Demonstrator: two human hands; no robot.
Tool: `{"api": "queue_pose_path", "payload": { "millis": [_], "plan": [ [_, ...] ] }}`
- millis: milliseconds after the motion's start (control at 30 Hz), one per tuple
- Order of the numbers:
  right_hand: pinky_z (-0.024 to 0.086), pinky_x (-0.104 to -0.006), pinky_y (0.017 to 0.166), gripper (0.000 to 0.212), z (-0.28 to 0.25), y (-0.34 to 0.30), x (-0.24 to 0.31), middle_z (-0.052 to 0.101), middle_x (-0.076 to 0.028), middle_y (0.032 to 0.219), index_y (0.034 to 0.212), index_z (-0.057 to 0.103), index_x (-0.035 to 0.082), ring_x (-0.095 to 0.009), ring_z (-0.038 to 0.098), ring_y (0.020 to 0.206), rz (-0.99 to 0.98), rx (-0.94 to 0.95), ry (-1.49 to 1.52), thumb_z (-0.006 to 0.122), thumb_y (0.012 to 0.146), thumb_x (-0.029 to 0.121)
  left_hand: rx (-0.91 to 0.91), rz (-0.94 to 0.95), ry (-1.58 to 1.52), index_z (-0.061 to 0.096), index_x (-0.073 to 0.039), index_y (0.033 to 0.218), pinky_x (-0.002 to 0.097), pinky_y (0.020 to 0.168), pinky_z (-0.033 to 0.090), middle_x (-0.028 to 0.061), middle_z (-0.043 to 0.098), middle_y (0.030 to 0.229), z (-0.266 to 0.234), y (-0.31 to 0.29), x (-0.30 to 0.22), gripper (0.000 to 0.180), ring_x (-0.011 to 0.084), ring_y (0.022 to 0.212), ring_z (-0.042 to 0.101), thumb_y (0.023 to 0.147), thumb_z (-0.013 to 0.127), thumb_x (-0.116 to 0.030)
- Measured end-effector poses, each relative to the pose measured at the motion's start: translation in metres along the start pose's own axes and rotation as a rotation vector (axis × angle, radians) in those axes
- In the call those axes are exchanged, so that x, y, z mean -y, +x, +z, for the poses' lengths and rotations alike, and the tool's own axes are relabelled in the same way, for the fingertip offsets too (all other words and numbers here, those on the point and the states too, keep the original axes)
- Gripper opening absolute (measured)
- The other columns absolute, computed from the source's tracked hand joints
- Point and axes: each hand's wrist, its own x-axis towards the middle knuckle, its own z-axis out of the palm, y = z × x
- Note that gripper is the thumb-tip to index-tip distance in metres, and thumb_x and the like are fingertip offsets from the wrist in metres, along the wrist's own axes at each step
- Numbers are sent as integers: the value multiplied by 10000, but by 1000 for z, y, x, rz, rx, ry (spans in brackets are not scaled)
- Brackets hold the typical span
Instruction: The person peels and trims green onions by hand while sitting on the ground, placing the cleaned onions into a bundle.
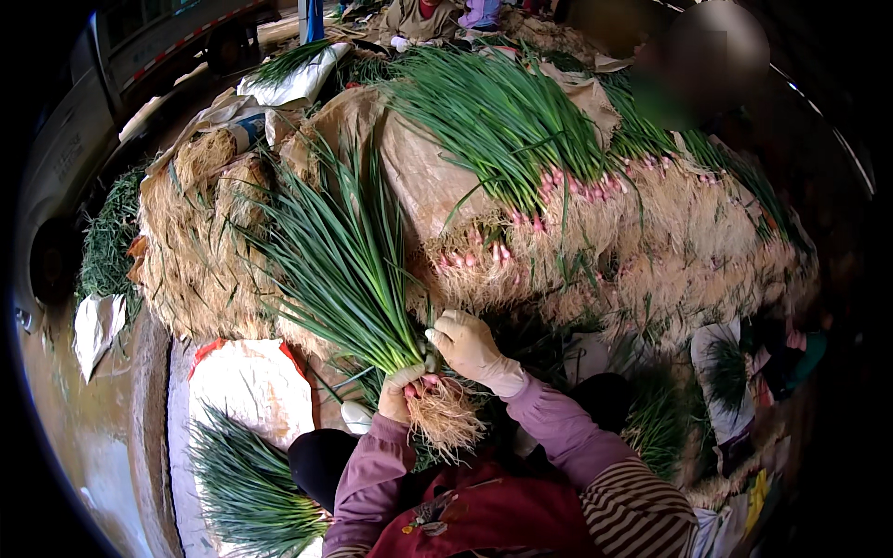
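I hold a bunch of green onions (344, 270) with long green leaves fanning up to the left and pale roots (445, 418) hanging down near my lap. My left hand (402, 391), in a light glove, grips the bunch just above the pink bulbs. My right hand (470, 346), also gloved, presses on the same bunch from the right, fingers curled around the stems. Both sleeves are purple.
A large heap of green onions (521, 130) with pink bulbs and tangled roots (651, 242) lies ahead on brown sacking (419, 177). Another rooty pile (200, 242) sits to the left. A finished bundle (246, 484) lies on a white sack (246, 381) at lower left. A vehicle (139, 56) stands far left.
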Motion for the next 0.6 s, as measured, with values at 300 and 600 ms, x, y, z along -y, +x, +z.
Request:
{"api": "queue_pose_path", "payload": {
  "millis": [300,600],
  "plan": [
    [461,-404,647,287,-83,76,-54,634,-121,768,846,626,14,-273,606,709,221,-246,-383,651,756,285,313,78,-111,494,-47,1050,251,647,494,105,591,874,3,-6,-1,398,185,687,590,679,628,4],
    [436,-379,571,206,-66,66,-60,595,-118,672,799,614,47,-266,558,595,370,79,-294,650,771,248,198,72,-55,479,-7,1186,156,516,452,145,622,1025,-13,9,0,446,118,669,623,753,571,-62]
  ]
}}
